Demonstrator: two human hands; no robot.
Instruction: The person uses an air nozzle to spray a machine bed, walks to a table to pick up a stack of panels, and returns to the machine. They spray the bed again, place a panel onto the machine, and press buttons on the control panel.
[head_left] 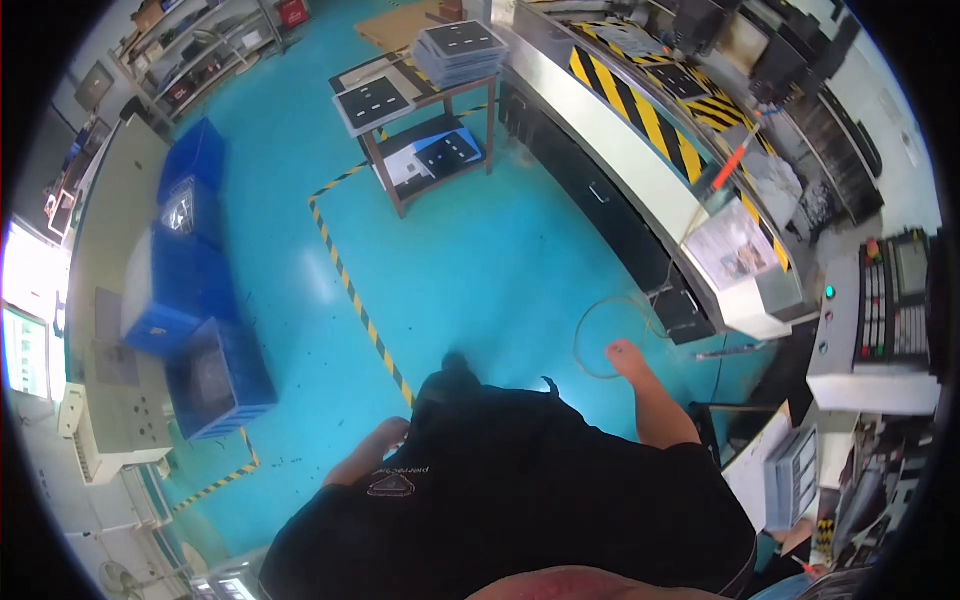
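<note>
My right hand (622, 357) is held out over the blue floor in front of me, its fingers curled in and nothing visible in them. Behind it in the picture, a thin loop of hose or cable (577, 340) lies near the machine's base; I see no grip on it. Low at my left side is my left hand (388, 434), partly covered by my black shirt (540, 490). Its fingers are too hidden to read, and a small pale spot beside them cannot be made out.
A machine with striped edging (640, 115) runs along the right, beside a control panel (890, 310). Ahead stands a metal table (400, 197) bearing stacked black plates (462, 40). Blue bins (222, 385) line the left. Part of another person's hand (797, 538) appears at lower right.
</note>
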